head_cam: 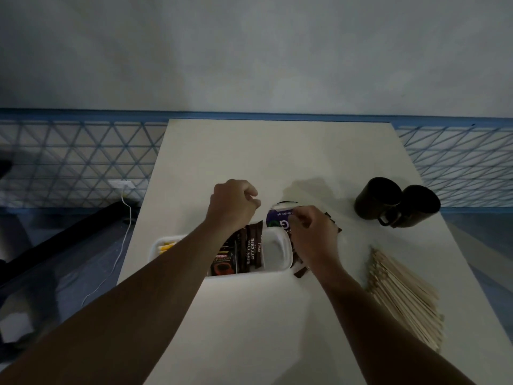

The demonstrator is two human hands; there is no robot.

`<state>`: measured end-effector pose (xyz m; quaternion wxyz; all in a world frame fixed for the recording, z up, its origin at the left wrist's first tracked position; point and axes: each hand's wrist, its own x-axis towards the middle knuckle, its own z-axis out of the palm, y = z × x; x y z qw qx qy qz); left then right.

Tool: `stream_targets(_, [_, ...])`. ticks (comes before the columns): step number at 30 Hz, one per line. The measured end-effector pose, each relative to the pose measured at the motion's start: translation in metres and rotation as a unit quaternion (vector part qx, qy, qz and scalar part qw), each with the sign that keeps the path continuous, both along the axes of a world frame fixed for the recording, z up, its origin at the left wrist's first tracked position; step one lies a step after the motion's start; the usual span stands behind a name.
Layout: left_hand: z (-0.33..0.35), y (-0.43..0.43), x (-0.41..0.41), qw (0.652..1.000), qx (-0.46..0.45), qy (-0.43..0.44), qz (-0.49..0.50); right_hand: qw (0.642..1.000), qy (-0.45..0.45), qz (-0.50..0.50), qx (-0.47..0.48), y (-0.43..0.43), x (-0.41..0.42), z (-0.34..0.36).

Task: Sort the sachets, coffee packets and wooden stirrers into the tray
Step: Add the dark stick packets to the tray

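White table (249, 329), dim light, nr edge first. Wooden stirrers (402, 295) heaped loose on R side, well apart from tray (274, 252), not yet sorted. Tray centre-L: yellow sachets (166, 247) in L compartment, coffee packets (249, 250) in middle, R compartment looking bare. More brown packets (299, 269) on table just beside tray's R wall, partly hidden under R wrist. R hand (311, 234) past tray's far R corner, fingertips pinching purple sachet (277, 218) by its R edge; sachet just beyond tray's far wall. L hand (231, 207) over tray's far edge, fingers curled in; can't tell if anything pinched. Prob mid-sort, sachet step in hand. Keep pinch on sachet edge, not body; carry low over tray wall; lay flat w/ other sachets, L compartment by the look of it, no mixing w/ coffee. Free L hand best used to steady tray or clear out of path. Mind R forearm vs brown packets, easy to sweep aside. Two black mugs (377, 198) further R, well apart from the work. Blue lattice rail (83, 157) and grey wall behind.
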<state>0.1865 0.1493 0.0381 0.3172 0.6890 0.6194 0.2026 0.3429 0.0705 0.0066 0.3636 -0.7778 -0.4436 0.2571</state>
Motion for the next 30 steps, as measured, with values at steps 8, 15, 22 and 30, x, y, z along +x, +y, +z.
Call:
stream_targets(8, [0.004, 0.009, 0.048, 0.997, -0.011, -0.001, -0.076, 0.982, 0.008, -0.104, -0.16, -0.026, 0.046, -0.032])
stream_targets(15, [-0.016, 0.01, 0.087, 0.986, -0.067, 0.053, -0.146, 0.963, 0.053, -0.116, -0.235, -0.03, 0.054, -0.048])
stream_targets(22, [-0.038, 0.017, 0.109, 0.963, -0.125, 0.14, -0.191, 0.956, 0.047, -0.131, -0.259, -0.027, 0.075, -0.054])
stream_targets(30, [-0.063, 0.021, 0.126, 0.93, -0.161, 0.246, -0.222, 0.966, 0.072, -0.167, -0.183, -0.018, 0.092, -0.054])
